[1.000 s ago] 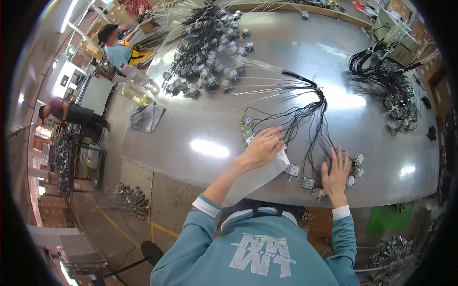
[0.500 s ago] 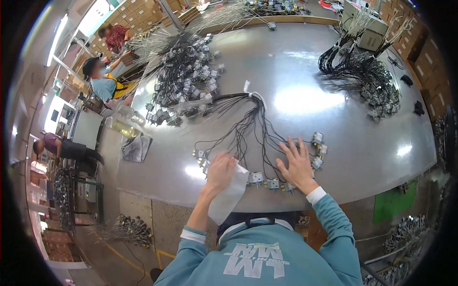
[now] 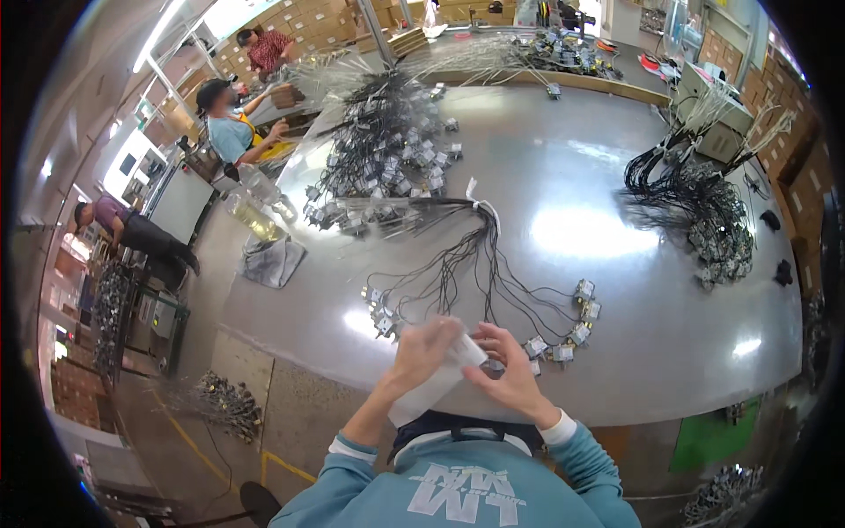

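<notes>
My left hand (image 3: 424, 354) is closed on a translucent white plastic sheet or bag (image 3: 429, 393), which hangs down toward the table's near edge. Close beside its upper end is my right hand (image 3: 510, 374), thumb and fingers curved but apart. Ahead of both hands lies a bundle of thin black cables (image 3: 482, 238), gathered by a white tie (image 3: 484, 208). Its cables fan out toward me and end in small silvery box-shaped parts (image 3: 563, 353), set in an arc. More such parts (image 3: 380, 319) lie to the left, and some in the middle are hidden by my hands.
A large heap of similar cabled parts (image 3: 387, 154) covers the table's far left, and another bundle (image 3: 717, 238) lies at the right. A grey cloth (image 3: 273, 260) and a bottle of yellowish liquid (image 3: 253, 217) sit at the left edge. Several people work beyond the left side.
My right hand has left the cables at the right and come in beside my left hand. The plastic sheet has been raised slightly between them. The view has shifted.
</notes>
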### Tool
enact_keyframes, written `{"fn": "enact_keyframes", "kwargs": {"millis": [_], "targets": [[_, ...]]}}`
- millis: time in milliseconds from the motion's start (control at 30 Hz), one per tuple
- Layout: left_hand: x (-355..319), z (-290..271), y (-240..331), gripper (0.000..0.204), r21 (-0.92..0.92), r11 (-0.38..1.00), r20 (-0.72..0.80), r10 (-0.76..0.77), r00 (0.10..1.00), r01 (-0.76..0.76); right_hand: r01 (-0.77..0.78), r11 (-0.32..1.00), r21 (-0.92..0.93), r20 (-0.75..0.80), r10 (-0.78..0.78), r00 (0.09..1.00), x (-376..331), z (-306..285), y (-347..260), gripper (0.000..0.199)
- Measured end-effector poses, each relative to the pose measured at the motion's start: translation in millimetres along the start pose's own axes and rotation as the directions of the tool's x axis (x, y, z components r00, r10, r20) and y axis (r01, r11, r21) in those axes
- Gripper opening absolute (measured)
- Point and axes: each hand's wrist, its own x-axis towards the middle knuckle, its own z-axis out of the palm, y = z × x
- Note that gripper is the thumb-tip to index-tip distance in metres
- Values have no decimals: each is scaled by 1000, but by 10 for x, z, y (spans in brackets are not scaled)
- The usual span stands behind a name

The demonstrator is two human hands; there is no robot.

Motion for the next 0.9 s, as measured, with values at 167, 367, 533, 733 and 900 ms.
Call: {"fn": "enact_keyframes", "kwargs": {"millis": [167, 367, 533, 733, 900], "targets": [[-201, 139, -16, 30, -115, 983, 77, -134, 988, 143, -163, 986, 29, -152, 166, 974, -345, 128, 121, 52], [-236, 112, -104, 25, -209, 949, 217, -189, 958, 234, -89, 995, -45, -166, 80, 983, -351, 200, 17, 46], [-494, 192, -187, 26, -294, 907, 225, -241, 944, 302, -156, 983, -101, -186, 135, 973, -379, 270, 85, 44], [-647, 110, -214, 33, -320, 883, 295, -252, 922, 344, -206, 970, -128, -207, 177, 962, -479, 204, 273, 24], [-789, 229, -365, 29, -264, 919, 329, -200, 923, 294, -185, 945, -271, -140, 151, 979, -532, 110, 291, 28]]}}
